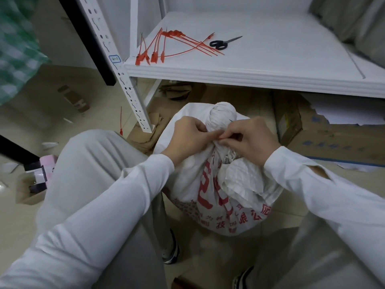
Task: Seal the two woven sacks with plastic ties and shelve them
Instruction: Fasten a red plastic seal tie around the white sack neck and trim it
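Crouching over a white woven sack [218,184] printed in red, upright on the floor at the middle of the view, just in front of the shelf edge. Gathered tight at the neck, with the twisted top bunched into a knob at the sack's 12 o'clock.

Gripping that neck from 9 o'clock with the left hand [187,136], fingers curled, forefinger reaching in toward the centre. Meeting it from 3 o'clock with the right hand [248,140], fingertips curled and pinching a red plastic tie [221,138], only a sliver of it showing between the two hands. Cannot tell whether looped fully round the neck.

At 12 o'clock, on a white shelf [250,67]: a loose bundle of red ties [166,46] near the front left corner and, well apart from the sack, black-handled scissors [223,43] touching the bundle's 3 o'clock end, blades pointing toward 2 o'clock.

At 3 o'clock on the floor, a cardboard box [333,140]. At 9 o'clock, lying on the floor beside the shelf post [125,80], a single red tie [121,122].
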{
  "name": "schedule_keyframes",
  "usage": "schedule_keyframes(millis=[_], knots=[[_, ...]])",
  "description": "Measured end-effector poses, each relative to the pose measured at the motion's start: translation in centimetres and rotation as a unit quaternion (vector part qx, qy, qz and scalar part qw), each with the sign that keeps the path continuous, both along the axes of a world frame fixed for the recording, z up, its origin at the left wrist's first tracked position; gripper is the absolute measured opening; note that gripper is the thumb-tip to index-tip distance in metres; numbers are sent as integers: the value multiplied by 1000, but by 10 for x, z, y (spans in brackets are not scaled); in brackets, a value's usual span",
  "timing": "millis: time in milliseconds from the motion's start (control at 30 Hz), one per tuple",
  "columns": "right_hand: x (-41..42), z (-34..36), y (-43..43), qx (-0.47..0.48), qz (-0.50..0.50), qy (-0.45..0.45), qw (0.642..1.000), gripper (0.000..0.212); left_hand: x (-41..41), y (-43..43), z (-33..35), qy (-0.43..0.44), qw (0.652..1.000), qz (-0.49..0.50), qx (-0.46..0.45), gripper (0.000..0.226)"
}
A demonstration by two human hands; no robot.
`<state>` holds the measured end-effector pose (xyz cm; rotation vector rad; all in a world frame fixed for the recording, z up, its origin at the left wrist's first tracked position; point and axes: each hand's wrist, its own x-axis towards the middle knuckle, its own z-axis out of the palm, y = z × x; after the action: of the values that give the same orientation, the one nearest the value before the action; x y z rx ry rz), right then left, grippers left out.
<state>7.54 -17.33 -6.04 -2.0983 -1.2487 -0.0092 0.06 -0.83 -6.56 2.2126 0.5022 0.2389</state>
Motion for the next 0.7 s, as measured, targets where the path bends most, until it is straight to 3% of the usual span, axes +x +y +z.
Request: schedule_keyframes(millis=[67,133,233,333,500,600,700], knots=[[2,-3,5,1,-51,25,998,8,-4,14,8,24,989,-54,-134,11],[6,-5,8,5,-84,52,995,7,-9,25,10,34,980,-105,-164,22],[9,-8,13,13,-103,75,992,8,-17,33,8,47,982,-173,-56,44],[8,-8,18,12,-120,78,990,7,-21,36,6,38,975,-214,-39,53],[4,-12,28,4,-119,54,991,10,-16,36,-14,-111,944,-195,242,24],[4,-12,31,6,-128,48,991,12,-11,38,-18,-149,949,-141,240,23],[2,-11,32,9,-113,46,992,11,-10,35,-14,-131,975,-72,166,20]])
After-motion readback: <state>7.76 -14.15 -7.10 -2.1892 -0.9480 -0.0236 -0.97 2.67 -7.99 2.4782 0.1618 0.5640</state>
